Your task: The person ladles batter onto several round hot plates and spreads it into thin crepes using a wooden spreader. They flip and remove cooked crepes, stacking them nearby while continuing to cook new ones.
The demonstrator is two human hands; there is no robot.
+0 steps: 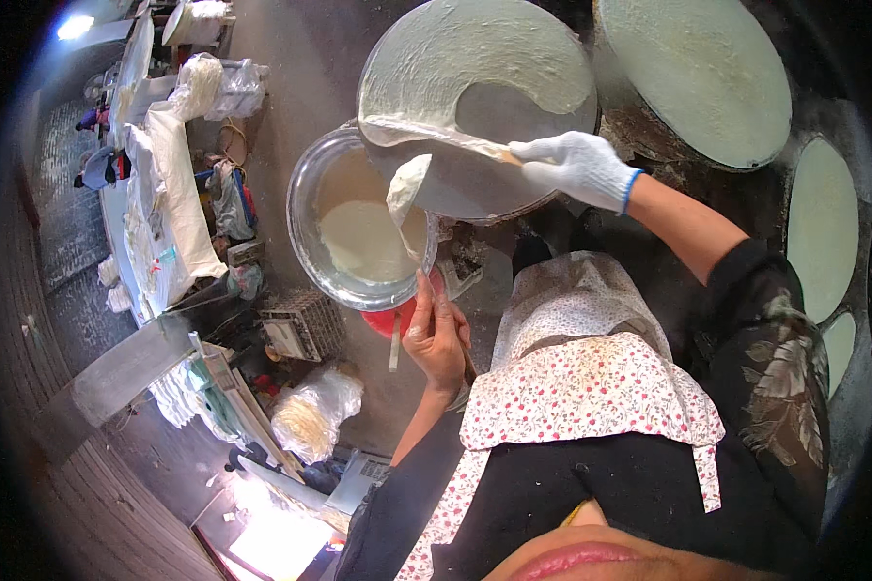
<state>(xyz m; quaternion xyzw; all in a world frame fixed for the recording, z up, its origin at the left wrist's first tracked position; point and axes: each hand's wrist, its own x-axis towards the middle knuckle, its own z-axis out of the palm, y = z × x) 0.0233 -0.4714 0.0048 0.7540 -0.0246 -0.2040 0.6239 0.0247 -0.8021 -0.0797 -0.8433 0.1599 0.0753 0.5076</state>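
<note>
In my right hand (588, 170), which wears a white glove, is the handle of a batter-coated spreader (436, 133). The spreader lies across a round griddle (509, 179). Pale batter (475, 53) covers the griddle's far part in a curved sweep, and the dark plate shows nearer to me. My bare left hand (436, 334) grips the handle of a batter-covered ladle (410, 184). The ladle's head is raised over the right side of a wide basin (297, 218). White batter (366, 242) lies inside that basin.
More batter-covered round griddles (712, 73) (822, 232) stand at the right. Something red (382, 320) shows under the basin. At the left are a wire crate (305, 324), a plastic bag of pale strands (312, 416) and a table draped with white cloth (179, 189).
</note>
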